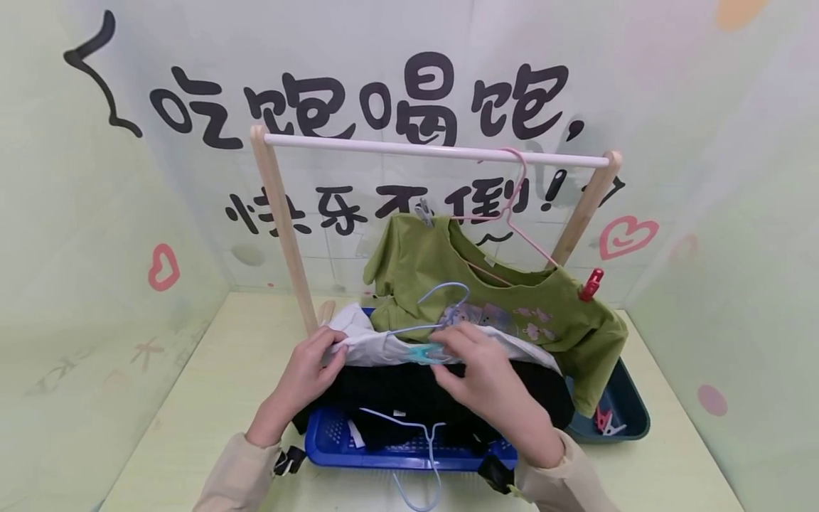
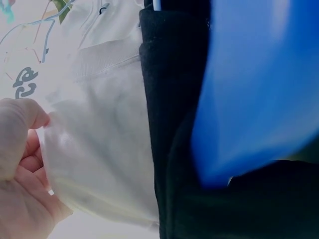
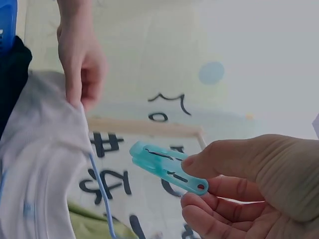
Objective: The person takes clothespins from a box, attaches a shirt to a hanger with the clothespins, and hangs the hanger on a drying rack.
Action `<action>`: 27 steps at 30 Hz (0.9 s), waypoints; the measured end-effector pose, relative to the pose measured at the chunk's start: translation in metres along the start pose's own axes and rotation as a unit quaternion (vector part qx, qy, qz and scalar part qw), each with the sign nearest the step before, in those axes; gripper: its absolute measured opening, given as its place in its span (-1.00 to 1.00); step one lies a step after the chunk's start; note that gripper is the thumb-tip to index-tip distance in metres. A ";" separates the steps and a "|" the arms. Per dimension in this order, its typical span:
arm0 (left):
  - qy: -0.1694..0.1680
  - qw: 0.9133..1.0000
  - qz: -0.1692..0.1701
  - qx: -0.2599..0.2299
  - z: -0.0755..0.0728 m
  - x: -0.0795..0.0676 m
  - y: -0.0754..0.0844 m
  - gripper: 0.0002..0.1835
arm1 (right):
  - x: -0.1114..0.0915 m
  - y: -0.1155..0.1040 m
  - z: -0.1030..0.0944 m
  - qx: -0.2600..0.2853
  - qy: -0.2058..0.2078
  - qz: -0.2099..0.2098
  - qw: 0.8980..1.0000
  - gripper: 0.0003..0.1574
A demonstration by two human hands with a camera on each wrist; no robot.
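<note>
At the left, a pale wooden post [image 1: 281, 220] of a rack stands on the pale tabletop [image 1: 211, 398], supporting a white crossbar [image 1: 384, 147]. Just right of its foot, the left hand [image 1: 306, 370] pinches the left edge of a white fabric garment [image 1: 374, 348] between thumb and curled fingers. A thin light-blue hanger [image 1: 416, 328] is at this garment, its hook upward. On the near side, a black cloth garment [image 1: 384, 390] lies over a blue perforated plastic basket [image 1: 409, 461], with a second light-blue hanger [image 1: 431, 455] across the near rim. To the right, the right hand [image 1: 489, 370] is nearly closed, holding a translucent turquoise plastic clothespin [image 3: 167, 167] between thumb and fingers, apart from the white garment. Beyond, an olive-green short-sleeved shirt [image 1: 422, 263] hangs on a pink hanger [image 1: 534, 247] from the crossbar, bearing a grey clothespin [image 1: 424, 213] at left and a red one [image 1: 591, 284] at right. Farthest right, a dark teal bin [image 1: 633, 405] contains red and white clips [image 1: 603, 419].
</note>
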State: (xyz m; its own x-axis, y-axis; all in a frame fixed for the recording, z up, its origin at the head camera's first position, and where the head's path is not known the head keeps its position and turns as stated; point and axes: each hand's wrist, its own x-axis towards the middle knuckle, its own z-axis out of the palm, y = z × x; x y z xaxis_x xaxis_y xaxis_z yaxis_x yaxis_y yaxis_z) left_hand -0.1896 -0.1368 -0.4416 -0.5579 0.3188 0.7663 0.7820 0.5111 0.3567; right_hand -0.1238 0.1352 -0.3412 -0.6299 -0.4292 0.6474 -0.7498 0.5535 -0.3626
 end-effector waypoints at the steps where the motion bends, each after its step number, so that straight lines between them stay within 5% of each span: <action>1: -0.001 1.000 0.000 0.000 0.000 0.000 0.000 -0.83 | 0.003 -0.001 0.004 0.001 -0.005 -0.003 1.000 -0.60; 14: -0.006 1.000 -0.005 0.001 -0.001 -0.001 0.002 -0.83 | 0.035 -0.013 0.051 -0.135 -0.035 -0.065 0.988 -0.76; 27: -0.015 1.000 -0.023 -0.001 -0.002 -0.004 0.005 -0.84 | 0.051 -0.014 0.064 -0.226 -0.034 -0.095 0.969 -0.82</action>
State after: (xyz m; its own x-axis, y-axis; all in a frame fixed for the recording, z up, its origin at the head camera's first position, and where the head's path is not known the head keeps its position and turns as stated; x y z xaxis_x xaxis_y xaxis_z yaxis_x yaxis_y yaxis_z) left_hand -0.1834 -0.1374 -0.4418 -0.6004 0.3187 0.7334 0.7562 0.5245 0.3911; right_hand -0.1581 0.0600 -0.3458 -0.5116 -0.5915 0.6232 -0.6979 0.7091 0.1001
